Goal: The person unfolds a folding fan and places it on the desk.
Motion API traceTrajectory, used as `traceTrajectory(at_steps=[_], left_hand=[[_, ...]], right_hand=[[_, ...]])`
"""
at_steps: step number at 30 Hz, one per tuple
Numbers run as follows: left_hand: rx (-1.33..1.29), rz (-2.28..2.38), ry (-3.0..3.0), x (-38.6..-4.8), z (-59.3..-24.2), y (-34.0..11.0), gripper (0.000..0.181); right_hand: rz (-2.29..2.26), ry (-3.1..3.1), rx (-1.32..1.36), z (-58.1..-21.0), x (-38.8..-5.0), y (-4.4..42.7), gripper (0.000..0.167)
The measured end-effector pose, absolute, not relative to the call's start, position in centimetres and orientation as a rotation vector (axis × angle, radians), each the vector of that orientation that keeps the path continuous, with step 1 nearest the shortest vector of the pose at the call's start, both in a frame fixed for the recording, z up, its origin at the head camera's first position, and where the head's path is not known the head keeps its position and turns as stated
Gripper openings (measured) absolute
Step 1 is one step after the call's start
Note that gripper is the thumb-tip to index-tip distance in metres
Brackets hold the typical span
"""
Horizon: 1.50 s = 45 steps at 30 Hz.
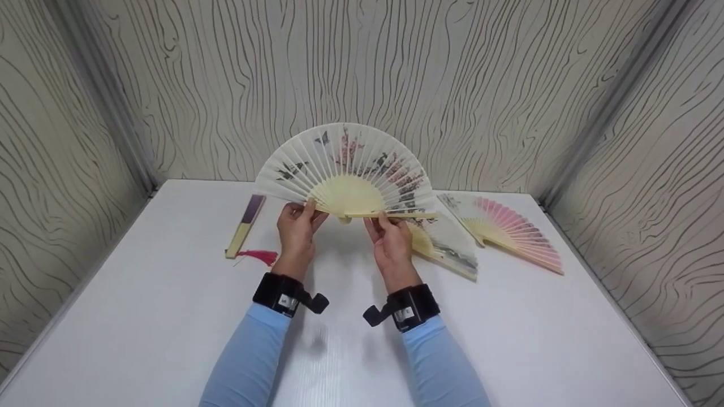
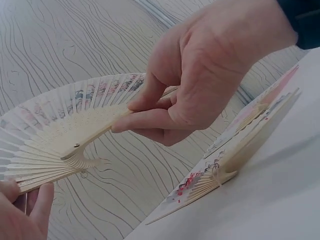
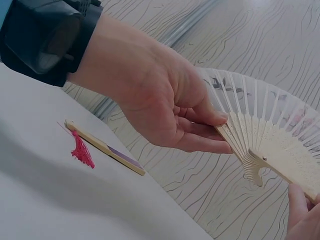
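Observation:
A spread white folding fan (image 1: 348, 195) with pink blossoms, dark birds and pale ribs is held up above the table, its arc facing away. My left hand (image 1: 296, 233) pinches its left end rib between thumb and fingers. At the opposite end, my right hand (image 1: 393, 249) pinches the right guard stick, thumb on top. The rivet (image 2: 76, 145) at the fan's pivot shows between both hands in the left wrist view. Thumb and fingers of the left hand (image 3: 155, 95) also appear in the right wrist view, clasping the ribs.
Left on the white table (image 1: 169, 316) lies a folded purple fan (image 1: 244, 226) with a red tassel (image 1: 263, 258). To the right lie an open white fan (image 1: 452, 240), partly hidden behind my right hand, and an open pink fan (image 1: 517, 232). Wood-patterned walls (image 1: 350, 68) enclose the table.

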<state>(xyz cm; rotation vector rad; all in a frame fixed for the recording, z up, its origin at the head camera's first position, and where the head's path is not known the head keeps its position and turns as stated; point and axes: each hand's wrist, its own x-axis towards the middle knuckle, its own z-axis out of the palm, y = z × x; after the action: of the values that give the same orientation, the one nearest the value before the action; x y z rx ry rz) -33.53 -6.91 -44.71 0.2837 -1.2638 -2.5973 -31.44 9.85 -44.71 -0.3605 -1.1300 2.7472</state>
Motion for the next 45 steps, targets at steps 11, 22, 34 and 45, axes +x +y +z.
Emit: traceTrajectory(at_steps=[11, 22, 34, 45], left_hand=[[0.331, -2.432, -1.265, -34.2, -43.5, -10.2, 0.014], [0.328, -2.34, -1.377, -34.2, -42.7, -10.6, 0.014], [0.433, -2.244, -1.483, -36.6, -43.5, -13.7, 0.017], [0.4, -2.118, -1.648, -38.6, -45.8, -13.4, 0.026]], right_hand=[[2.691, -1.28, -0.296, -44.9, -31.3, 8.7, 0.012], [2.581, -1.278, -0.346, -44.6, -31.0, 10.2, 0.027], [2.54, -1.622, -0.398, -45.8, -29.2, 10.5, 0.022], [2.379, -2.164, -0.615, -47.9, -27.8, 11.7, 0.027]])
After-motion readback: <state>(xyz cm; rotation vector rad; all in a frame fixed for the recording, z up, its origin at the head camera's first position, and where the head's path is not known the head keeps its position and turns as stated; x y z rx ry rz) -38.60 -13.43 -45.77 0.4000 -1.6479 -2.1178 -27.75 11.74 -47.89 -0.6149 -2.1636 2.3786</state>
